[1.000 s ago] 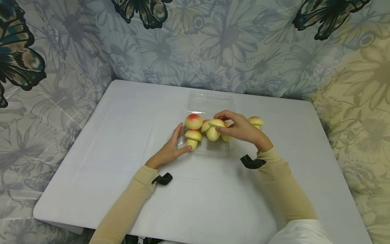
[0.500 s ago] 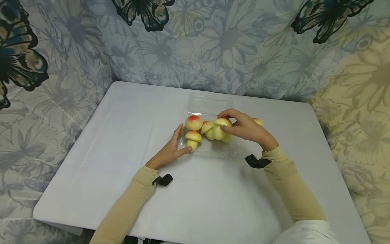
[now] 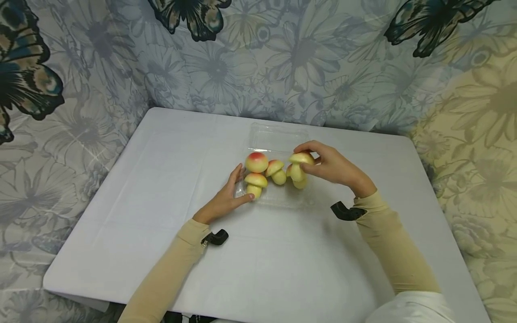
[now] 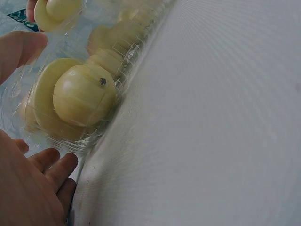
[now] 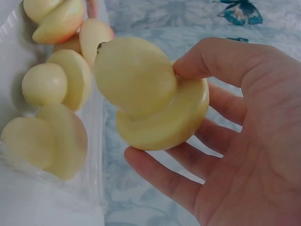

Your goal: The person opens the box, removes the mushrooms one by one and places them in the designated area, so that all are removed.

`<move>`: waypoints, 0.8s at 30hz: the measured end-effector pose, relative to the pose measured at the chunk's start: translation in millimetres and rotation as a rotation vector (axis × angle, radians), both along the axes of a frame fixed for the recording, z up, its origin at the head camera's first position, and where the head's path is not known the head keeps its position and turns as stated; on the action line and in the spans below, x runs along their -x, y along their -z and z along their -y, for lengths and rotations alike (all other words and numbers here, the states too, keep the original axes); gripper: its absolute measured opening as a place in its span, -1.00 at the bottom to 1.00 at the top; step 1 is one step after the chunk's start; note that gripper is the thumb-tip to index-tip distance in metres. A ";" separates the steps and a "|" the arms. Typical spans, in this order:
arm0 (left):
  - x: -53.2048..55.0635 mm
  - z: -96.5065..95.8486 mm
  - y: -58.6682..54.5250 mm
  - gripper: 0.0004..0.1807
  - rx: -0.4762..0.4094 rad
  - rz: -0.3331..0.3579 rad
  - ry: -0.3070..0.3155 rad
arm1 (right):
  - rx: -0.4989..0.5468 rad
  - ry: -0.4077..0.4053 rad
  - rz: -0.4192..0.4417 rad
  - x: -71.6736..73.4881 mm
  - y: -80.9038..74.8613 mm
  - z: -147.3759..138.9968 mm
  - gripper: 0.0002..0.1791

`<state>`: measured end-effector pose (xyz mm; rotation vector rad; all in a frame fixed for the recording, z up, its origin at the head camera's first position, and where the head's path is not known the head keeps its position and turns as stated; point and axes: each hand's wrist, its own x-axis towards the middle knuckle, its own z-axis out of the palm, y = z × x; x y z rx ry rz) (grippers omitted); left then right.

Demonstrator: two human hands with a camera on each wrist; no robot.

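Observation:
My right hand (image 3: 333, 166) pinches a pale yellow toy mushroom (image 5: 136, 84) between thumb and fingers, above the right part of a clear plastic container (image 3: 278, 197). In the right wrist view its round stem points up and left. Several similar mushrooms lie in the container: a red-topped one (image 3: 256, 162), one in front of it (image 3: 256, 185), one in the middle (image 3: 277, 172) and one partly hidden under the held one (image 3: 300, 184). Spread at the container's left side, my left hand (image 3: 222, 202) has its thumb by the front-left mushroom and its fingers (image 4: 61, 172) along the outer wall.
The container's clear lid (image 3: 278, 137) lies open toward the back of the white-covered table (image 3: 161, 179). Behind the table rises a flowered wall covering (image 3: 291, 67) with butterfly prints (image 3: 195, 18).
My right hand has moved right with the mushroom, away from the middle one. Another mushroom at the far right is now hidden behind that hand. My left hand stays in place.

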<state>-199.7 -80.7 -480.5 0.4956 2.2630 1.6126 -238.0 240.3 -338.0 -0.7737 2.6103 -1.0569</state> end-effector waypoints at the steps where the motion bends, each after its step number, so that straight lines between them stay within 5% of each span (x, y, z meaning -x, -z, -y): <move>1: 0.1 -0.1 0.3 0.15 -0.001 -0.001 0.000 | 0.000 0.001 -0.006 -0.3 -0.6 -0.8 -0.60; 24: 0.0 -1.7 1.5 0.15 0.010 0.011 -0.018 | -0.027 0.095 -0.032 1.5 -16.9 -20.6 -0.59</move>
